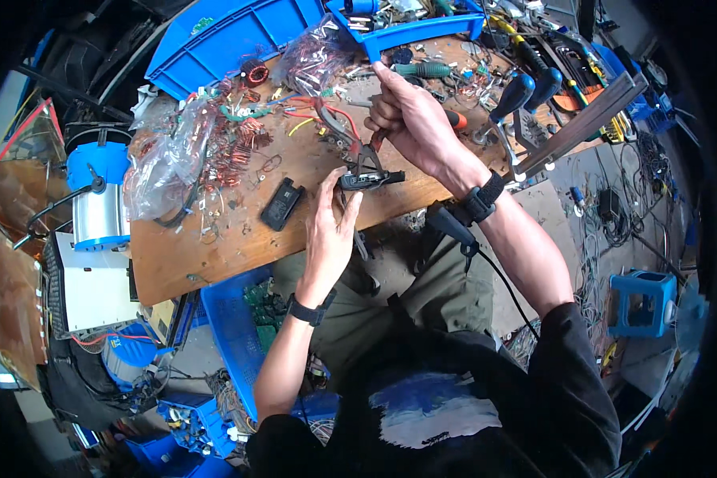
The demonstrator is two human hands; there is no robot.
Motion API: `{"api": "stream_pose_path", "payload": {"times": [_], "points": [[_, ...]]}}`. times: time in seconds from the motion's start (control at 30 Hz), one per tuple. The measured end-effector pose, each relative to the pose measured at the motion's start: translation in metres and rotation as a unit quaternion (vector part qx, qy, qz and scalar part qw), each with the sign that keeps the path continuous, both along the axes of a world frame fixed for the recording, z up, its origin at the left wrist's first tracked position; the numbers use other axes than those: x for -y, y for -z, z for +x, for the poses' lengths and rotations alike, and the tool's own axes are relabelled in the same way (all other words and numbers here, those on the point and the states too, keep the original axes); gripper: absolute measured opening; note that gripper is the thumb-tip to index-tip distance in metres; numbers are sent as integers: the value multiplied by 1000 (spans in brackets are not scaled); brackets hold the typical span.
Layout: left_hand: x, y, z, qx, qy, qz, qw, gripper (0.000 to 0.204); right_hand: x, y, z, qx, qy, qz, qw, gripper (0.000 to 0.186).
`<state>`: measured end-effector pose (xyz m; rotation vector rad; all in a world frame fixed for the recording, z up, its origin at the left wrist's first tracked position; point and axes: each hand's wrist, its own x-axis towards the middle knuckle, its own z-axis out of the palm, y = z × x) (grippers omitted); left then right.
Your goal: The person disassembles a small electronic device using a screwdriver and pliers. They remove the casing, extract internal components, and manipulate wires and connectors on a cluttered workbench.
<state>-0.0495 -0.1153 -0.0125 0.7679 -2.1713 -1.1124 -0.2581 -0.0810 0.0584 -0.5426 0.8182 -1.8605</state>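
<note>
My left hand (331,235) grips a small black device (362,178) between thumb and fingers at the table's front edge. Pliers with reddish handles (366,159) stand with their jaws at the top of this device. My right hand (418,123) is closed around one handle of the pliers, its thumb stretched out along the top. The other handle curves away to the left, apart from my fingers. What the jaws bite on is too small to tell. A loose black plastic cover (282,204) lies on the table to the left of my left hand.
Copper wire coils (229,155) and clear plastic bags (171,163) litter the wooden table (191,259). Blue bins (235,44) stand along its back. Screwdrivers and other hand tools (526,92) crowd the right, beside a long metal bar (585,123). A blue crate (227,319) with circuit boards sits below.
</note>
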Motion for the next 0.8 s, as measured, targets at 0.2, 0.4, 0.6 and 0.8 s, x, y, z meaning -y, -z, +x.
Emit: {"api": "stream_pose_path", "payload": {"times": [0.2, 0.4, 0.6, 0.8], "points": [[-2, 19, -1, -132, -10, 70, 989, 45, -22, 8, 11, 36, 39, -43, 998, 45], [-34, 9, -6, -229, -41, 258, 938, 47, -80, 33, 39, 115, 131, -143, 974, 57], [-57, 6, -27, -195, -32, 139, 970, 85, -112, 55, 46, 43, 131, -200, 970, 56], [-45, 2, -25, -201, 29, 258, 944, 83, -143, 60, 40, -128, 161, -67, 976, 17]]}}
